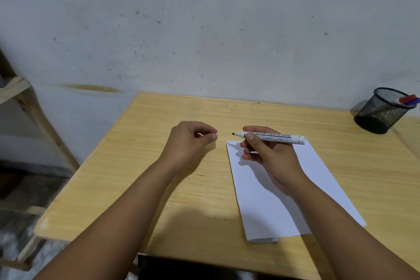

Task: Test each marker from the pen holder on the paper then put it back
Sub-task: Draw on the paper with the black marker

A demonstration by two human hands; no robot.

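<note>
Two bare forearms rise from the bottom edge of the frame, and the near edge of the wooden bench (127, 188) crosses the lower part with a dark gap beneath it. Right of centre lies the white paper (268, 207), flat on the bench and turned at a slant, its near corner curled over at the lower centre-right. Over the paper's upper part, the right hand (268, 154) is clamped on a white marker (272, 137): thumb on top of the barrel, fingers curled beneath. The marker lies almost level, its dark tip uncapped and pointing to frame left, just past the paper's top-left corner; its blunt end points right. The print on the barrel reads upside down from here. The tip sits above the bench, not on the sheet. Across a small gap to the left, the left hand (193, 138) is at frame centre, fingers curled in with thumb and forefinger pinched together; whether something small sits in that pinch, I can't tell. Further back, at the far right edge, a black mesh pen holder (381, 113) stands on the bench, well apart from both hands, with a red cap (408, 99) and a blue cap (413, 102) poking over its rim. Behind everything, a pale scuffed wall (204, 29); a wooden frame (25, 98) leans at the left.
</note>
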